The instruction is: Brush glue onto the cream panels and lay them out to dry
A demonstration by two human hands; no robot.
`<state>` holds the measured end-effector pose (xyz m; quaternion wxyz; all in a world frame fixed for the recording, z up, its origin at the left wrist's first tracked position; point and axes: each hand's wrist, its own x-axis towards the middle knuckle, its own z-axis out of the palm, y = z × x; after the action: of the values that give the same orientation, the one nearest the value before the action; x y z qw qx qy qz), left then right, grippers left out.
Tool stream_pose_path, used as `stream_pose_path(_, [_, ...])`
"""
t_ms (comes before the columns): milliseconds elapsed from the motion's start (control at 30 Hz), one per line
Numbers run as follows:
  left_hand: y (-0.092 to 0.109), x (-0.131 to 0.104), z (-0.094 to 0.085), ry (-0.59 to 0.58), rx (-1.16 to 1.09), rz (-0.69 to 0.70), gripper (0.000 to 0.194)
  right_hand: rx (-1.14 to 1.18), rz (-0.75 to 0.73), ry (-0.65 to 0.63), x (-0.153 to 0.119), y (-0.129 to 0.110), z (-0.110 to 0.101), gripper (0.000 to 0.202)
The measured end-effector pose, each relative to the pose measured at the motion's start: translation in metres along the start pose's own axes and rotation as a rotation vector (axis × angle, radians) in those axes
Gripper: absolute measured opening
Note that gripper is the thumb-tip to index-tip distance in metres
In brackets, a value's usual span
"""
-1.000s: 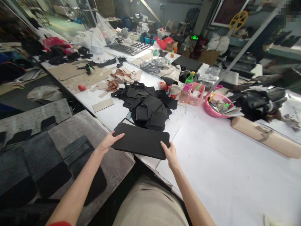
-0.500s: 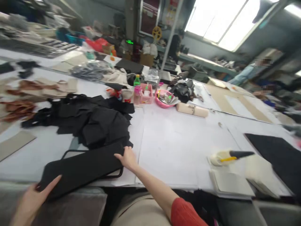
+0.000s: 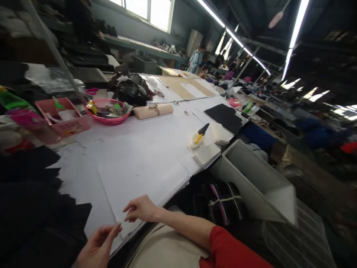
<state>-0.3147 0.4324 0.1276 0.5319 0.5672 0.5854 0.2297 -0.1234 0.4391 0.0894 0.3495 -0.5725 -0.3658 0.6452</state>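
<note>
My left hand (image 3: 96, 245) is at the lower edge of the picture, over the front of the white-covered table (image 3: 134, 160). Its thumb and fingertips come together in a pinch, and whatever may be between them is too small to make out. Just to the right and a little higher, my right hand (image 3: 141, 209) hovers with fingers loosely bent and thumb apart, nothing visible in it. The fingertips of both hands are close but apart. Black cut pieces (image 3: 36, 208) spread over the table left of my hands. The black panel held earlier cannot be told from this dark heap.
A pink basket (image 3: 108, 121), a pink box (image 3: 67, 124) and a beige roll (image 3: 153, 111) stand farther back. To the right are a white glue pot (image 3: 195, 140), a stack of pale pieces (image 3: 206, 154), a grey bin (image 3: 251, 182) and a tied dark bundle (image 3: 223, 203). People are in the background.
Both hands have let go of the black panel and come close together at the table's front edge. The view has swung to the right, bringing the grey bin into sight.
</note>
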Motion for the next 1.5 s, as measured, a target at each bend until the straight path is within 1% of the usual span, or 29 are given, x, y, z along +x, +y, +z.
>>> stream_pose_path(67, [0.006,0.013,0.04,-0.073,-0.003,0.074,0.039,0.009,0.022,0.145,-0.028,0.016,-0.037,0.032])
stream_pose_path(100, [0.009,0.018,0.056,-0.135,-0.009,0.108,0.039,0.029,0.037,0.218,-0.043,0.024,-0.055,0.026])
stream_pose_path(133, [0.012,0.024,0.07,-0.228,-0.013,0.133,0.038,0.054,0.056,0.293,-0.058,0.032,-0.071,0.021])
stream_pose_path(200, [0.018,0.033,0.094,-0.367,-0.021,0.16,0.038,0.101,0.096,0.448,-0.085,0.048,-0.099,0.014])
stream_pose_path(267, [0.022,0.039,0.113,-0.456,-0.033,0.156,0.04,0.09,0.131,0.59,-0.106,0.064,-0.121,0.012])
stream_pose_path(300, [0.024,0.042,0.123,-0.488,-0.04,0.146,0.041,0.051,0.141,0.65,-0.114,0.071,-0.13,0.011])
stream_pose_path(367, [0.028,0.047,0.145,-0.553,-0.058,0.117,0.044,-0.097,0.154,0.752,-0.126,0.084,-0.148,0.013])
stream_pose_path(400, [0.03,0.05,0.157,-0.591,-0.064,0.096,0.045,-0.196,0.157,0.783,-0.132,0.089,-0.158,0.019])
stream_pose_path(433, [0.033,0.053,0.17,-0.629,-0.065,0.071,0.047,-0.302,0.159,0.793,-0.137,0.094,-0.17,0.031])
stream_pose_path(500, [0.041,0.06,0.198,-0.68,-0.061,0.01,0.052,-0.502,0.177,0.747,-0.149,0.1,-0.202,0.071])
stream_pose_path(533, [0.047,0.065,0.213,-0.691,-0.058,-0.027,0.056,-0.581,0.195,0.705,-0.156,0.101,-0.222,0.088])
stream_pose_path(567, [0.052,0.07,0.229,-0.691,-0.056,-0.067,0.059,-0.638,0.213,0.674,-0.163,0.1,-0.245,0.095])
stream_pose_path(600, [0.059,0.076,0.245,-0.683,-0.062,-0.108,0.063,-0.671,0.238,0.67,-0.17,0.098,-0.271,0.091])
stream_pose_path(633, [0.066,0.082,0.262,-0.676,-0.078,-0.147,0.066,-0.681,0.252,0.707,-0.176,0.094,-0.299,0.076])
stream_pose_path(700, [0.081,0.096,0.299,-0.667,-0.127,-0.219,0.069,-0.635,0.286,0.844,-0.185,0.083,-0.362,0.037])
stream_pose_path(733, [0.089,0.103,0.318,-0.661,-0.155,-0.248,0.069,-0.608,0.296,0.921,-0.187,0.075,-0.394,0.029])
stream_pose_path(800, [0.106,0.119,0.358,-0.643,-0.213,-0.3,0.064,-0.677,0.257,1.064,-0.187,0.061,-0.458,0.029])
stream_pose_path(833, [0.114,0.126,0.378,-0.623,-0.239,-0.325,0.06,-0.696,0.258,1.1,-0.184,0.056,-0.488,0.033])
stream_pose_path(900, [0.128,0.14,0.416,-0.585,-0.278,-0.369,0.053,-0.709,0.273,1.116,-0.173,0.047,-0.542,0.041])
stream_pose_path(933, [0.133,0.145,0.432,-0.576,-0.288,-0.384,0.05,-0.71,0.284,1.109,-0.166,0.046,-0.564,0.044])
stream_pose_path(1000, [0.141,0.154,0.458,-0.55,-0.275,-0.391,0.045,-0.71,0.304,1.077,-0.149,0.046,-0.599,0.051])
stream_pose_path(1033, [0.143,0.157,0.467,-0.532,-0.26,-0.388,0.043,-0.707,0.315,1.056,-0.14,0.047,-0.612,0.053])
stream_pose_path(1100, [0.143,0.161,0.478,-0.485,-0.231,-0.381,0.04,-0.7,0.337,1.018,-0.124,0.052,-0.631,0.057])
stream_pose_path(1200, [0.142,0.164,0.482,-0.444,-0.194,-0.388,0.039,-0.654,0.382,0.983,-0.113,0.054,-0.647,0.059])
stream_pose_path(1267, [0.143,0.165,0.485,-0.447,-0.161,-0.394,0.039,-0.521,0.403,0.899,-0.114,0.051,-0.654,0.058])
stream_pose_path(1367, [0.144,0.168,0.494,-0.458,-0.089,-0.415,0.029,-0.261,0.393,0.718,-0.125,0.043,-0.666,0.053])
stream_pose_path(1433, [0.143,0.171,0.5,-0.411,-0.057,-0.434,0.022,-0.176,0.39,0.683,-0.133,0.038,-0.671,0.048])
stream_pose_path(1500, [0.141,0.173,0.503,-0.367,-0.057,-0.449,0.02,-0.116,0.375,0.669,-0.141,0.036,-0.671,0.047])
